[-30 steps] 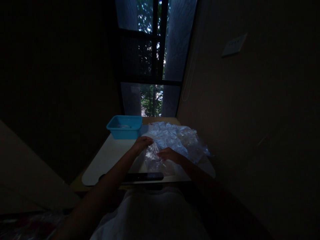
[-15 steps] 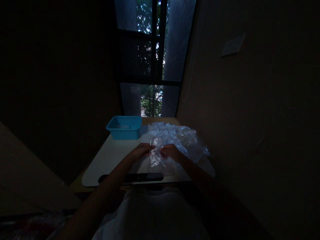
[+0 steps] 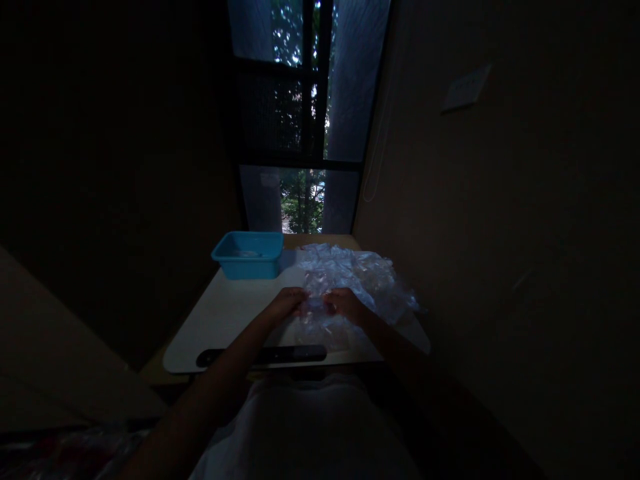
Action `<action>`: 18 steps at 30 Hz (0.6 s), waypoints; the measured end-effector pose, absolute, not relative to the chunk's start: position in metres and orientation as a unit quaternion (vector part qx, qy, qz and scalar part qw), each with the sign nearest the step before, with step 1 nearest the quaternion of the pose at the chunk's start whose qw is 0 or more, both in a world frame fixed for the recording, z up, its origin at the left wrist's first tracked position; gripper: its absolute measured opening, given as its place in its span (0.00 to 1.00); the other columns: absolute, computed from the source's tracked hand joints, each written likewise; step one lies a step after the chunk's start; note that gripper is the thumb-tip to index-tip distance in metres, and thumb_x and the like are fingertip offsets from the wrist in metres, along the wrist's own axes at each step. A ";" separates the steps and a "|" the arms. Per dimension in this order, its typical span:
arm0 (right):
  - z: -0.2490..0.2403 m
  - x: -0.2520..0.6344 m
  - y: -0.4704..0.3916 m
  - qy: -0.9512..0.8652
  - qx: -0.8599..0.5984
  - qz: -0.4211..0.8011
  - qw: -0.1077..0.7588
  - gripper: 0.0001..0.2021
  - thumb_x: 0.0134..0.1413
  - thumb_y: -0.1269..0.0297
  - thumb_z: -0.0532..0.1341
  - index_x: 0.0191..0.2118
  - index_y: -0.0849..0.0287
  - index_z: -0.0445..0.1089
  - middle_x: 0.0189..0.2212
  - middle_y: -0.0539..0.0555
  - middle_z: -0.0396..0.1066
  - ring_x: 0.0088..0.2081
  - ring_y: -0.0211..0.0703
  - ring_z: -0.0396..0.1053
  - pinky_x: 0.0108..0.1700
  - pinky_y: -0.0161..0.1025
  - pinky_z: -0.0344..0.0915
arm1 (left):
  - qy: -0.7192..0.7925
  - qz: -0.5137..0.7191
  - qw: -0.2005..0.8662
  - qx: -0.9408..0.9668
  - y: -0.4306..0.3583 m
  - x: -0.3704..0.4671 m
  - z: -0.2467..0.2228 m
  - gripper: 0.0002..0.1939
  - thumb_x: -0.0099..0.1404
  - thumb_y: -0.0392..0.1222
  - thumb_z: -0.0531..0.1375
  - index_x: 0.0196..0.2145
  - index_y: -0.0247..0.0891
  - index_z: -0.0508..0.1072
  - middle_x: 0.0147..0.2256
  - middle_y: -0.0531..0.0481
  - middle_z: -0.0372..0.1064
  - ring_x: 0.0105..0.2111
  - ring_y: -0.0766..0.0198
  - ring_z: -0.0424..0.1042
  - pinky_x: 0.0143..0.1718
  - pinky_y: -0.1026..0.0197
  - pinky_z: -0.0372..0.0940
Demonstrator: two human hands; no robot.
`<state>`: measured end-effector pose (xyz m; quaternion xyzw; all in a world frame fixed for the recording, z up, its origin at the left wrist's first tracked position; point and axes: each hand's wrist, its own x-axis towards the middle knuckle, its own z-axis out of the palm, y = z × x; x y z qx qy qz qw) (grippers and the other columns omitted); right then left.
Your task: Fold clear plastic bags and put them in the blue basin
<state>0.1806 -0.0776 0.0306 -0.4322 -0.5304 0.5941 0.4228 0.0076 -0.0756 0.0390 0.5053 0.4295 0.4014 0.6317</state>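
Between my hands is a small clear plastic bag [image 3: 315, 283], held above the white board. My left hand [image 3: 290, 301] pinches its left edge, and my right hand [image 3: 343, 303] grips its right edge. Behind and to the right lies a heap of crumpled clear plastic bags [image 3: 367, 273]. More clear plastic [image 3: 327, 335] lies flat on the board just below my hands. The dim light hides the fingertips in part.
A blue basket [image 3: 253, 268] with something clear inside stands at the board's back left. A long black handle or strip [image 3: 287, 354] runs along the front edge of the white board [image 3: 215, 317]. Walls rise on both sides, with a window behind.
The bag between my hands has tilted and lost its bright glare. My left hand has shifted slightly to the right, closer to my right hand.
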 end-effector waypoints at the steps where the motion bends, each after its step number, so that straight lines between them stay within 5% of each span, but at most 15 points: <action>1: 0.031 0.181 -0.078 -0.530 -0.428 0.595 0.427 0.15 0.30 0.55 0.63 0.16 0.63 0.64 0.12 0.47 0.61 0.16 0.30 0.58 0.21 0.33 0.57 | 0.431 0.405 0.632 0.501 -0.076 0.008 0.040 0.11 0.42 0.44 0.61 0.20 0.34 0.66 0.14 0.55 0.62 0.15 0.70 0.61 0.19 0.66 0.57; 18: 0.029 0.175 -0.080 -0.475 -0.434 0.625 0.442 0.14 0.29 0.58 0.64 0.18 0.62 0.61 0.13 0.46 0.60 0.16 0.31 0.59 0.21 0.33 0.56 | 0.425 0.449 0.617 0.487 -0.074 0.010 0.025 0.12 0.42 0.46 0.60 0.19 0.34 0.64 0.13 0.57 0.57 0.13 0.73 0.56 0.16 0.67 0.50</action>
